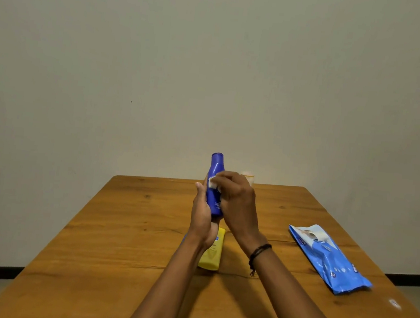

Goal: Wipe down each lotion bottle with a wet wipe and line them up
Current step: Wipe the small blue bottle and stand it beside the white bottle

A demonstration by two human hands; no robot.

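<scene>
Left hand (pixel 203 217) holding blue bottle (pixel 215 185) upright above desk (pixel 117 226), fingers clamped on lower body. Right hand (pixel 235 201) pressing wet wipe (pixel 212 182) against bottle shoulder, fingers closed on wipe. Yellow bottle (pixel 211 255) lying directly beneath. Risks: damp plastic slipping through one-handed hold, bottle dropping onto yellow one; pale bottle (pixel 248 177) behind, mostly hidden, getting knocked.

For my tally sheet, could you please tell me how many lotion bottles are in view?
3: a blue bottle held upright in both hands above the table, a yellow bottle lying under the left wrist, and a pale bottle mostly hidden behind the right hand. Others may be hidden.
</scene>
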